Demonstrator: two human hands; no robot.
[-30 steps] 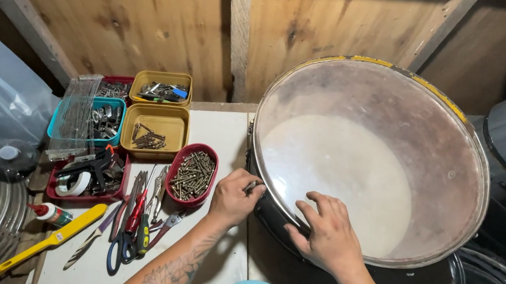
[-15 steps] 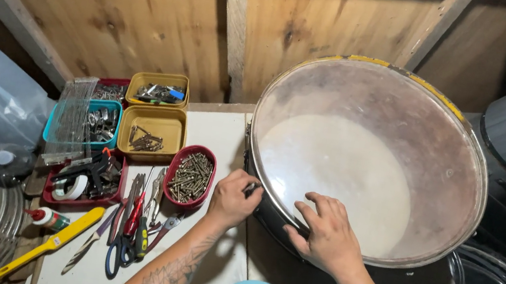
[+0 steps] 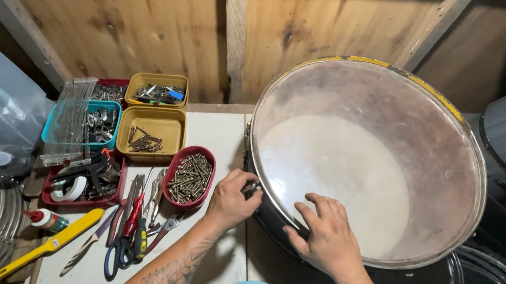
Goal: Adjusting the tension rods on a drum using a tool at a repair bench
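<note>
A large drum (image 3: 437, 163) with a worn translucent head and a metal rim stands tilted on a white tabletop (image 3: 215, 129). My left hand (image 3: 232, 199) is closed around a small metal fitting on the drum's near-left rim. My right hand (image 3: 327, 233) lies flat on the drum head near the front edge, fingers spread, holding nothing.
Left of the drum sit a red tray of screws (image 3: 189, 177), yellow trays (image 3: 151, 131) with small parts, a teal tray (image 3: 99, 122), and a red tray of tape and clips (image 3: 83, 180). Pliers, scissors (image 3: 125, 236) and a yellow-handled tool (image 3: 46, 251) lie on the table. A wooden wall stands behind.
The hands and the drum have barely moved; only the camera has shifted slightly.
</note>
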